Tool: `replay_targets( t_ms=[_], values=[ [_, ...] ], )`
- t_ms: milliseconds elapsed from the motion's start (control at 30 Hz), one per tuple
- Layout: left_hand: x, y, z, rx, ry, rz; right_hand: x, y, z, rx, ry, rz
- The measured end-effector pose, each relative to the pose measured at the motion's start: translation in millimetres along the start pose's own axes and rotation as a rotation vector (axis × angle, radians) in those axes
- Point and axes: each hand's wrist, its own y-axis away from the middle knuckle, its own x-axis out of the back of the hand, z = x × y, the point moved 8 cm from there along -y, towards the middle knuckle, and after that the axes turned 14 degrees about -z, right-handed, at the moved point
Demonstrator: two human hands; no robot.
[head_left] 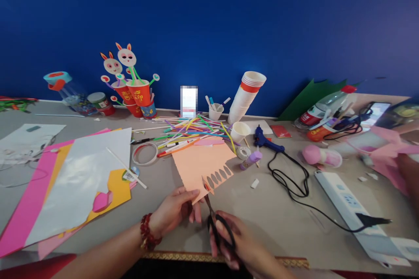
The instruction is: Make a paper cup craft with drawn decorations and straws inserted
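Observation:
A sheet of peach-coloured paper (193, 165) is pinched at its near edge by my left hand (178, 209), the thumb on top and fingers beneath. A row of several leaf-shaped holes runs along the paper's right side. My right hand (235, 235) has its fingers through the black handles of a pair of scissors (211, 212). The blades reach into the paper close to my left thumb, where a small leaf-shaped piece (208, 186) is partly cut around. A red bead bracelet (149, 232) circles my left wrist.
Coloured paper sheets (75, 174) lie left. Pipe cleaners and pens (186, 133) are piled behind the peach paper. A blue glue gun (266, 140), its cord, a purple glue stick (251, 160) and a white power strip (350, 213) lie right. Paper cups (245, 98) stand behind. Another person's hand (410, 170) shows far right.

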Motion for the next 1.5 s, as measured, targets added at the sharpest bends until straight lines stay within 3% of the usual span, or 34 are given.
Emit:
replay_targets(
  t_ms=[133,200,300,433,567,700,800,933,1000,1067,1133,1200,1300,1500],
  values=[
    [4.9,1.0,1.4,-0.003,0.027,0.027,15.1,22.8,-9.4,0.002,0.245,-0.055],
    [4.7,2.0,3.6,-0.003,0.021,0.033,34.3,38.6,-19.5,0.017,0.462,0.058],
    [3.5,4.8,9.1,-0.015,0.014,0.05,63.4,62.2,-33.8,-0.089,0.89,0.255],
    [1.7,8.9,17.5,-0.022,-0.016,0.075,84.2,77.4,-57.6,-0.142,1.371,0.464],
    [0.3,10.5,21.2,-0.018,-0.048,0.084,89.8,72.0,-68.9,-0.2,1.61,0.589],
    [2.4,12.5,15.2,0.009,-0.026,0.088,92.2,65.9,-77.4,-0.286,1.713,0.614],
    [4.7,14.6,11.6,0.005,-0.016,0.084,91.0,63.9,-82.4,-0.27,1.665,0.524],
    [4.5,14.4,8.7,-0.001,0.008,0.068,70.5,53.7,-87.2,-0.021,1.405,0.424],
    [3.2,12.4,6.6,0.003,0.026,0.058,59.5,42.3,-83.9,0.109,1.157,0.439],
    [1.9,9.9,4.3,0.007,0.046,0.047,45.8,19.9,-69.8,0.206,0.787,0.33],
    [0.5,7.9,2.7,0.006,0.066,0.031,33.1,-5.9,-50.8,0.199,0.438,0.211],
    [-1.2,7.0,2.2,0.001,0.081,0.006,27.7,-23.2,-41.1,0.212,0.21,0.208],
    [-3.6,7.2,2.3,0.002,0.08,-0.032,26.9,-34.6,-37.3,0.234,0.082,0.268],
    [-4.4,3.1,6.8,-0.047,0.093,-0.064,25.6,-38.9,-36.9,0.235,0.061,0.29]
  ],
)
